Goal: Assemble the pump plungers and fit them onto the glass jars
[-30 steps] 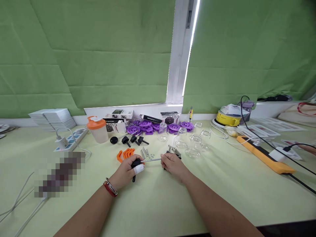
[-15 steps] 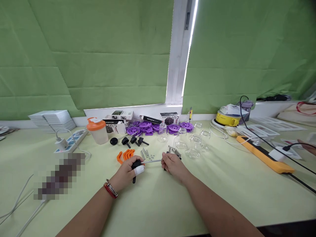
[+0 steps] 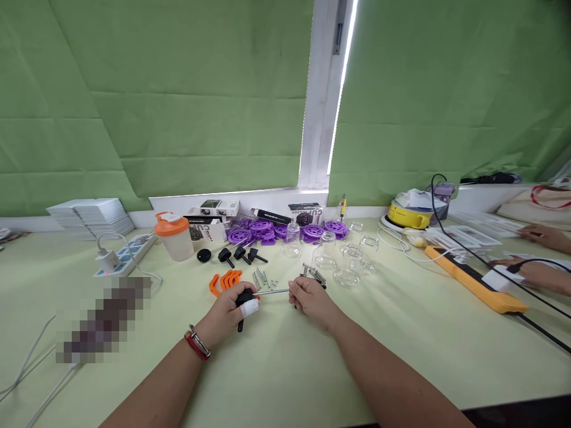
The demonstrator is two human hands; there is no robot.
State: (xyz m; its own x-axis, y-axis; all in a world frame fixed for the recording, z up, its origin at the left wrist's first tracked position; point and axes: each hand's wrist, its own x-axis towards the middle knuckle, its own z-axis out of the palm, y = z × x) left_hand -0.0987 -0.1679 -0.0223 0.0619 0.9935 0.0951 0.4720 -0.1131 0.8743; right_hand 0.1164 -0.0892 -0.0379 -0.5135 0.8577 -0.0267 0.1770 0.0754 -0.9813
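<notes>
My left hand [image 3: 223, 312], a white wrap on one digit, grips the black head [image 3: 244, 297] of a metal rod. The rod [image 3: 273, 292] runs level to the right, and a black stub sticks out below the fist. My right hand [image 3: 313, 302] pinches the rod's far end; its fingers hide what is at the tip. Just behind that hand lie small coil springs [image 3: 314, 273] and dark pieces. Orange curved parts [image 3: 231, 278] lie behind my left hand, with silver screws [image 3: 263, 277] beside them. Similar black-headed rods [image 3: 226, 256] rest farther back.
Clear glass domes [image 3: 349, 276] stand right of centre. Purple wheel-shaped parts [image 3: 263, 228] and boxes [image 3: 207, 231] line the back. A shaker bottle [image 3: 177, 242] stands left, an orange power strip [image 3: 473, 279] right. Another person's hands [image 3: 542, 274] are over papers at far right.
My hands keep nearly the same hold and place on the rod. At the far right, the other person's hands have come farther into view over the papers.
</notes>
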